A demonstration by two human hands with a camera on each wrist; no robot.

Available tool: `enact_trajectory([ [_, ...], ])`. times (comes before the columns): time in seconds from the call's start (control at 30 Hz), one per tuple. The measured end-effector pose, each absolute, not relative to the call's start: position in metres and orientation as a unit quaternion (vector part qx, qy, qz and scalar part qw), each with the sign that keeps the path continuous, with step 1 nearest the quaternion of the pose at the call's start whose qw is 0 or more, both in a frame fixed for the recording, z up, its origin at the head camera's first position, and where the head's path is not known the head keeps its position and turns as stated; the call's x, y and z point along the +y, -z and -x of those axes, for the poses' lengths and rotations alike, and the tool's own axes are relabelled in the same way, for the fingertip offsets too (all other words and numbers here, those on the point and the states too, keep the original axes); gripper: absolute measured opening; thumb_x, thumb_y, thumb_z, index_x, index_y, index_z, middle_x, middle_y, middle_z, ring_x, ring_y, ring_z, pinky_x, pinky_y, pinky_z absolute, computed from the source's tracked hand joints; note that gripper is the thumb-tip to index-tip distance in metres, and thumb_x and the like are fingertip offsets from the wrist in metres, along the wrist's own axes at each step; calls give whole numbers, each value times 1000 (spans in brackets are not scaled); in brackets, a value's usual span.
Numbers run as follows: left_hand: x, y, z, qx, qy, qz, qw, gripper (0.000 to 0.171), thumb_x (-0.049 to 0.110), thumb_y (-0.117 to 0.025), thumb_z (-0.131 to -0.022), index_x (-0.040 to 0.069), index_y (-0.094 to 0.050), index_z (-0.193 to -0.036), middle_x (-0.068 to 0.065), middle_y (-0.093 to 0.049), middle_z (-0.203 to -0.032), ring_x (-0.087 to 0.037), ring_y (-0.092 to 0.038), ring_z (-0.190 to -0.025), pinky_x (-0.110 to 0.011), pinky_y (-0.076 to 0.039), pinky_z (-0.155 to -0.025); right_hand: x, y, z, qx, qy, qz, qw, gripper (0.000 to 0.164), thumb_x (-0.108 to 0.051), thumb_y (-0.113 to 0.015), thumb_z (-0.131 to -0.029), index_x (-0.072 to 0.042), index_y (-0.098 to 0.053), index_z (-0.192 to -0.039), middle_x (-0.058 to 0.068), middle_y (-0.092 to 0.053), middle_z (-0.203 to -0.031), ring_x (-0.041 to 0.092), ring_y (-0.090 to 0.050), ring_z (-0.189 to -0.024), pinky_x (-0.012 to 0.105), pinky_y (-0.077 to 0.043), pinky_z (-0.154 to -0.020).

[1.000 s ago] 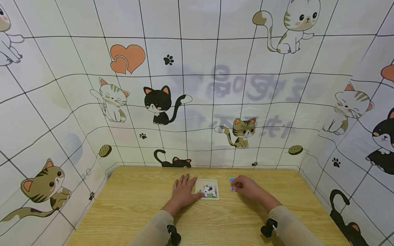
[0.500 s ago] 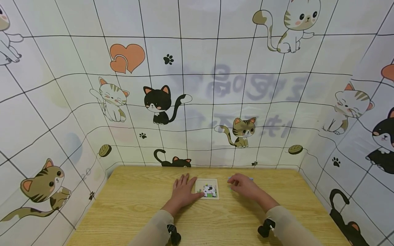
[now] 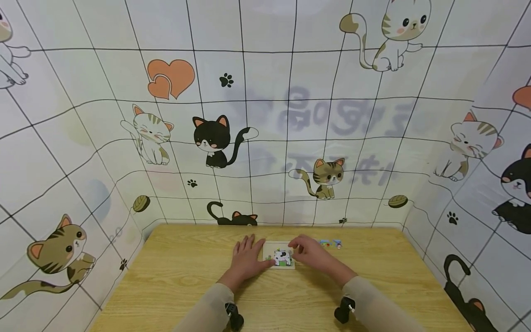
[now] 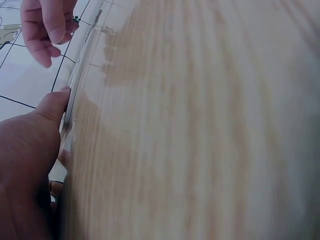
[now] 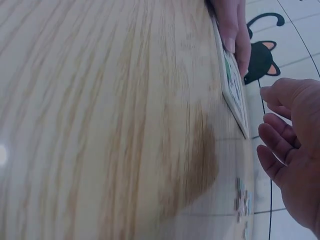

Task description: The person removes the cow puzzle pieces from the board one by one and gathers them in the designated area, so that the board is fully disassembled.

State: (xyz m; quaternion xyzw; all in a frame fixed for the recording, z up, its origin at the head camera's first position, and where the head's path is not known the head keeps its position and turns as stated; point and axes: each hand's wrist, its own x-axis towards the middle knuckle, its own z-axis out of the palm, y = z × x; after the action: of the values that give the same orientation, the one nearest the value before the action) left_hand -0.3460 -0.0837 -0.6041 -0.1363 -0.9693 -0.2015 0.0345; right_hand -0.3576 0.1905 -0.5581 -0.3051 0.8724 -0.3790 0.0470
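On the wooden table a small jigsaw puzzle board (image 3: 269,246) carries a cow picture (image 3: 283,258) in its lower part. The left hand (image 3: 247,258) lies flat at the board's left side, fingers spread, with its thumb on the lower edge. Over the board's right edge is the right hand (image 3: 311,253), thumb and forefinger brought together as in a pinch on a puzzle piece, which the fingers largely hide. In the right wrist view this hand (image 5: 295,145) shows its other fingers loosely bent. Loose puzzle pieces (image 3: 337,244) lie just beyond the right hand.
The wooden table (image 3: 186,276) ends at the back against a wall covering (image 3: 269,138) printed with cats and grid lines, which also runs along both sides. A small black device (image 3: 234,316) sits on the left wrist and another black device (image 3: 344,309) on the right.
The right hand has moved left from the loose pieces to the board's right edge, uncovering the pieces farther right. The left hand and board have stayed put.
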Motion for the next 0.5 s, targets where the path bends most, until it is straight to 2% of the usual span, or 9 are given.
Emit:
enact_trajectory([
  [0.17,-84,604,347,-970,198,139,37,92,80,-57,-84,24,-42,-156,-19,-27,-163,-44,-21,-151,-67,-14,-116,174,558,357,877,369,301,58,41,-11,-72,-95,0,-60,-133,16,-56,-116,14,-59,-81,29,-52,-68],
  [0.33,-84,602,346,-970,197,141,36,92,80,-56,-84,24,-42,-156,-19,-27,-164,-43,-21,-151,-67,-14,-116,161,557,356,882,357,297,82,55,-14,-73,-95,1,-51,-144,19,-53,-124,13,-62,-86,28,-54,-70],
  [0.5,-85,602,345,-970,193,140,36,91,80,-56,-85,25,-41,-157,-18,-26,-164,-42,-20,-151,-66,-14,-117,152,555,356,883,340,306,103,59,-15,-72,-95,3,-47,-146,20,-51,-125,13,-62,-87,29,-54,-72],
])
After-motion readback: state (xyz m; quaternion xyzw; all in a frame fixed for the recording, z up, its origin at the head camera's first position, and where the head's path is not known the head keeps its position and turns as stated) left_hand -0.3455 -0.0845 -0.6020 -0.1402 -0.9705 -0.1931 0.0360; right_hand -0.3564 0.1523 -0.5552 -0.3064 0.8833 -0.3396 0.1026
